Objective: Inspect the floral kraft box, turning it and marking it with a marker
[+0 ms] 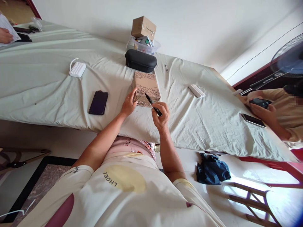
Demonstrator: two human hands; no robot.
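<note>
A brown cardboard box (146,82) covered in black line drawings of roses lies on the cloth in front of me. My left hand (129,102) grips its near left side, thumb at the front edge and fingers along the side. Between the fingers of my right hand (161,116) is a black marker (151,102), tip pointing up and left over the top of the box. The tip is at the drawn lines; whether it touches the surface I cannot tell. Just behind the box sits a black zippered case (141,60).
A pale green cloth (113,53) covers the table. On it are a dark phone (98,102), white power banks (78,69) (197,90), a pen (166,68), and a plastic basket (145,48) bearing another carton (144,27). A person (274,107) at right holds a dark device near another phone (253,120).
</note>
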